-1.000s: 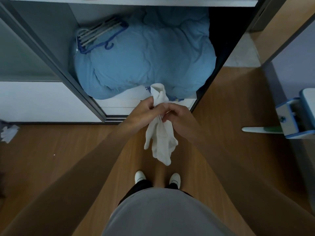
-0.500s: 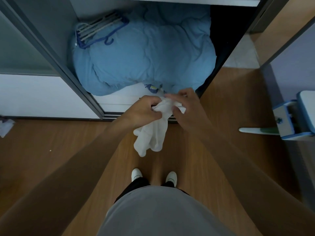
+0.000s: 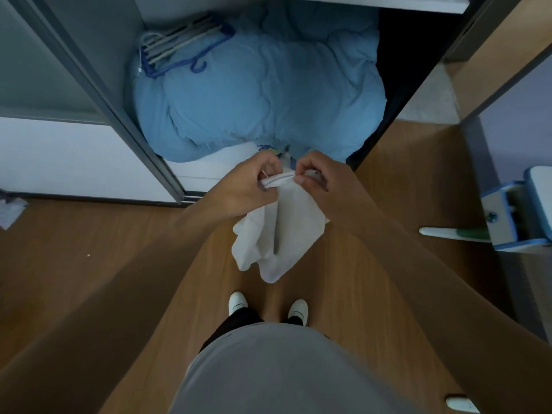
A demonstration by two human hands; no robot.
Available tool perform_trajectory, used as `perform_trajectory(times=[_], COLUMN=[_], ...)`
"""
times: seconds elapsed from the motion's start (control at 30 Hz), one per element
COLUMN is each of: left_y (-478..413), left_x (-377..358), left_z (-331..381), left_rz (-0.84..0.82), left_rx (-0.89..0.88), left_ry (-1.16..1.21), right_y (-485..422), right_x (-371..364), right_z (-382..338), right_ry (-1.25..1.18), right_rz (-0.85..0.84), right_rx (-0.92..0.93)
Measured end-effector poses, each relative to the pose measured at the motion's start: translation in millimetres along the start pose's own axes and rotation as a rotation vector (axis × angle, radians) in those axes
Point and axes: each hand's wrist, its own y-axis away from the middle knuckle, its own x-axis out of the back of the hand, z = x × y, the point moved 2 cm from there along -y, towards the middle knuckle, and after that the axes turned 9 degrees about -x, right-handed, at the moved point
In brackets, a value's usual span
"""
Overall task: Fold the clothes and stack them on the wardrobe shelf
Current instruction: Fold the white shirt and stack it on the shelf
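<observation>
Two white shoes (image 3: 238, 303) peek past my grey top (image 3: 283, 372) at bottom centre, planted on smooth wood-grain flooring (image 3: 119, 264) that spreads wide toward the left edge. On the right, a boxy blue-trimmed fixture (image 3: 507, 216) juts in from the frame's edge and narrows the floor there.

At mid-frame I hold a white garment (image 3: 277, 234) out over the floor, just short of the wardrobe opening. My left hand (image 3: 248, 186) and right hand (image 3: 322, 180) sit close together, each pinching its ribbed, thin-striped hem between thumb and curled fingers. The soft cloth hangs below in limp, creased folds that end in two rounded lobes.

Beyond my knuckles lies the wardrobe's white bottom ledge (image 3: 203, 168). A puffy, quilted blue duvet (image 3: 260, 97) fills most of the compartment above it. A bundle of thin hangers (image 3: 179, 46), pale bars with blue hooks, rests on the duvet's upper-left corner. A grey sliding-door frame (image 3: 98, 85) slants down the left side of the opening, and a white shelf edge (image 3: 358, 1) caps the top.
</observation>
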Motion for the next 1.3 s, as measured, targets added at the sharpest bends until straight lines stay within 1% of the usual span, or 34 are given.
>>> perform_trajectory(times=[0.17, 0.27, 0.4, 0.47, 0.53, 0.6, 0.73, 0.87, 0.93, 1.0, 1.07, 1.1, 1.17, 1.23, 1.3], left_y=[17, 21, 21, 17, 11, 5, 4, 2, 2, -1, -2, -1, 2, 8, 14], left_x=[5, 1, -11, -18, -23, -27, -31, -30, -27, -26, -24, -20, -8, 8, 21], left_z=[-29, -40, -48, -52, -57, -63, -76, -75, -72, -77, -89, -95, -101, -105, -106], left_rz=[0.135, 0.133, 0.132, 0.106, 0.046, -0.001, 0.003, -0.056, -0.066, -0.090, -0.103, -0.089, -0.012, 0.093, 0.142], left_rx=[0.046, 0.067, 0.051, 0.049, 0.046, 0.058, 0.129, 0.099, 0.110, 0.172, 0.258, 0.272, 0.219, 0.165, 0.137], left_ry=[-0.063, -0.189, -0.132, -0.141, -0.156, -0.115, -0.048, 0.103, 0.139, 0.084, -0.038, -0.097, -0.159, -0.130, -0.121], right_y=[-7, -10, -10, -10, -10, -11, -12, -12, -11, -10, -10, -10, -9, -8, -7], right_x=[9, 9, 10, 12, 13, 13, 19, 23, 22, 22, 23, 25, 28, 30, 30], right_z=[-10, -16, -22, -24, -27, -30, -34, -31, -30, -29, -27, -26, -22, -17, -12], right_ry=[0.012, 0.037, 0.066, 0.077, 0.095, 0.095, 0.073, 0.048, 0.034, 0.029, 0.033, 0.034, 0.036, 0.038, 0.027], right_rz=[0.034, 0.031, 0.033, 0.035, 0.038, 0.029, 0.006, -0.070, -0.091, -0.102, -0.101, -0.098, -0.094, -0.094, -0.095], right_rx=[0.004, 0.012, 0.013, 0.002, -0.004, -0.007, -0.018, -0.051, -0.061, -0.065, -0.070, -0.074, -0.089, -0.105, -0.105])
